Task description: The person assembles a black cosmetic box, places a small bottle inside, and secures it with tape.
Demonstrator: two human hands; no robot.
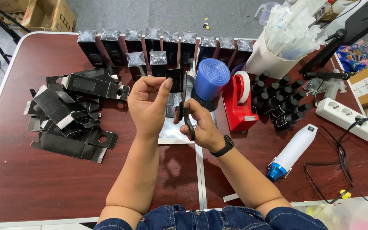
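A person at a dark red table (30,179) trims a small black box (176,79), held up over the table's middle seam, just near of the far row of wrapped boxes (167,42). The left hand (148,104) is closed on the box, thumb and fingers pinching its left edge. The right hand (201,123) grips black scissors (185,113), fingers through the handles, blades raised along the box's right side; how far the blades gape cannot be told from here.

The box stands upright, long axis running near to far, its top pointing away from the person. The blades run almost parallel to that axis.

A pile of flat black cartons (71,113) lies to the left. To the right stand a blue film roll (211,79), a red tape dispenser (238,104), a cluster of small black bottles (277,98) and, nearer, a white heat gun (290,151). A white tub of clear syringes (277,47) sits at far right.

A clean cut here likely depends on keeping the box steady, the left fingers clear of the blades, and cutting close along the edge in one straight pass.
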